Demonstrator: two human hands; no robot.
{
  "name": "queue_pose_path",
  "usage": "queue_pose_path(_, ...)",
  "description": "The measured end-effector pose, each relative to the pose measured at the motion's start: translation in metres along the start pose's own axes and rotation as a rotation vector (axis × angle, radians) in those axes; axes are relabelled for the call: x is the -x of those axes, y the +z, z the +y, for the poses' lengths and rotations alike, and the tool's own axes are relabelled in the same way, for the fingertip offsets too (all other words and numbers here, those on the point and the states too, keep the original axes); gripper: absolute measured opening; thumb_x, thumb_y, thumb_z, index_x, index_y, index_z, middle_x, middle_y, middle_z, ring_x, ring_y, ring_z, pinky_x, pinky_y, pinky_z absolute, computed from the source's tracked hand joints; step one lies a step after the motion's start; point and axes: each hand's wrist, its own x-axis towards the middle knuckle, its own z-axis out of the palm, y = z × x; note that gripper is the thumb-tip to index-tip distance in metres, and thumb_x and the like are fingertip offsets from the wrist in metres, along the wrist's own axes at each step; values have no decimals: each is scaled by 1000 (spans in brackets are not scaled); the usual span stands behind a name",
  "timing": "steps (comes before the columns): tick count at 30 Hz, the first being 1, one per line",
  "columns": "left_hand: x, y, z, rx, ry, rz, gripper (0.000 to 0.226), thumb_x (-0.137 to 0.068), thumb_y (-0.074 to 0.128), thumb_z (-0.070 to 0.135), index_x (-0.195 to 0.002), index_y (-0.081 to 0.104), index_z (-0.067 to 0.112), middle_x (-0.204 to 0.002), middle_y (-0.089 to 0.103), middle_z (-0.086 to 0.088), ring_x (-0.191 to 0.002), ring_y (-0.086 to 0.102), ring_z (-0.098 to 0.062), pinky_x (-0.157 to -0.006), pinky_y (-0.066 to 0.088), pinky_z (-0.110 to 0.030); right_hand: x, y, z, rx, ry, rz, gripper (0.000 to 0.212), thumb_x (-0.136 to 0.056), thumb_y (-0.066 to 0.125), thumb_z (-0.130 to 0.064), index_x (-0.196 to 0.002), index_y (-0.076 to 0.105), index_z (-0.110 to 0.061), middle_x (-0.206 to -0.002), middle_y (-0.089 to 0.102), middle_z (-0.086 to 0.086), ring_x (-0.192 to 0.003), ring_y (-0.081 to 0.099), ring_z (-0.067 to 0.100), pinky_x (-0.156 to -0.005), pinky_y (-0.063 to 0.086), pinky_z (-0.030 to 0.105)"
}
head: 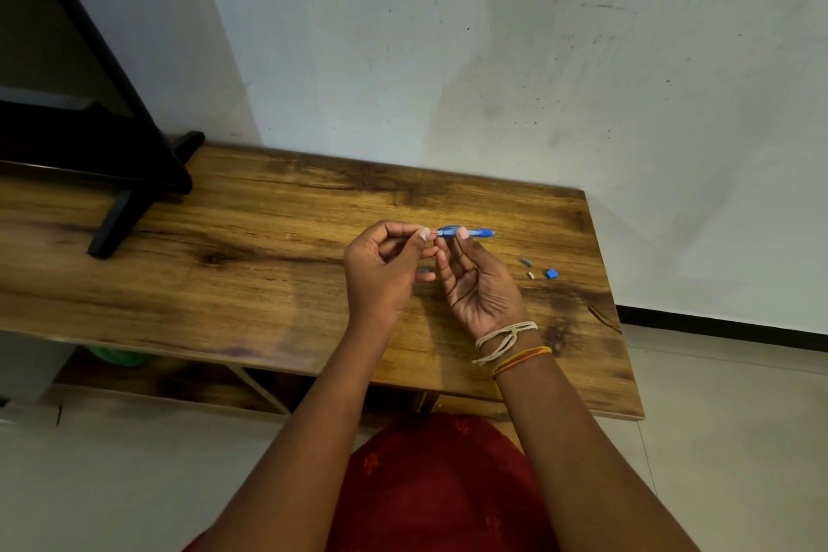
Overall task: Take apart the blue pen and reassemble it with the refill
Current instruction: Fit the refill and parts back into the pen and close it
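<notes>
My right hand [481, 282] pinches the blue pen barrel [470, 232] between thumb and fingers, holding it level above the wooden table [269, 238]. My left hand [387, 269] grips the pale end of a thin part, probably the refill, at the barrel's left opening [433, 233]; most of that part is hidden. Three small loose pieces lie on the table to the right of my hands: a grey piece [525, 260], a small whitish piece [531, 275] and a blue cap piece [551, 273]. A bit of blue [423, 270] shows between my hands; what it is cannot be told.
A black TV stand foot and screen [116, 215] occupy the table's far left. A white wall [493, 58] rises behind the table. The table's right edge [614, 305] drops to a tiled floor. A lower shelf with a green object [118, 358] sits beneath.
</notes>
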Motion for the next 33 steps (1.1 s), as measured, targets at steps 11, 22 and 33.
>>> queue_pose_path(11,-1,-3,-1,-77,0,16,17,-84,69,4,-92,74,19,-84,75,3,-70,72,-11,-50,56,-22,0,4,6,35,30,-14,12,-91,57,-10,-97,62,-1,-84,73,12,-73,73,17,-65,60,24)
queue_pose_path(22,2,-1,0,-138,29,-15,23,-83,70,3,-101,73,16,-90,74,0,-79,70,-13,-56,56,-20,3,3,11,-30,168,-1,14,-88,62,-15,-94,67,-3,-74,72,5,-58,68,10,-54,57,18)
queue_pose_path(33,-4,0,-4,-100,-122,9,22,-91,60,5,-109,70,14,-97,70,-8,-86,67,-17,-74,58,-41,0,-5,3,7,218,-96,35,-83,55,-18,-116,59,-5,-75,63,3,-46,47,5,-39,34,14)
